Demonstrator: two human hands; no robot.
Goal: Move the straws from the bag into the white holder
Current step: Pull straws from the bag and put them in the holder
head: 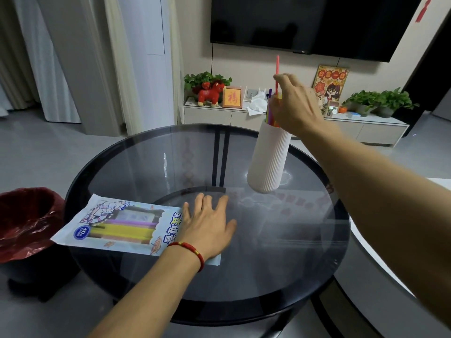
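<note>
A printed plastic straw bag lies flat at the near left of the round glass table, with yellow and purple straws showing through its window. My left hand rests flat on the bag's right end, fingers spread. A white ribbed holder stands at the far side of the table with several coloured straws in it. Right above its mouth, my right hand pinches a red straw that points straight up. The straw's lower end is hidden behind my fingers.
A bin with a dark red liner stands on the floor left of the table. Behind the table runs a low cabinet with plants, a red toy and pictures, under a wall TV.
</note>
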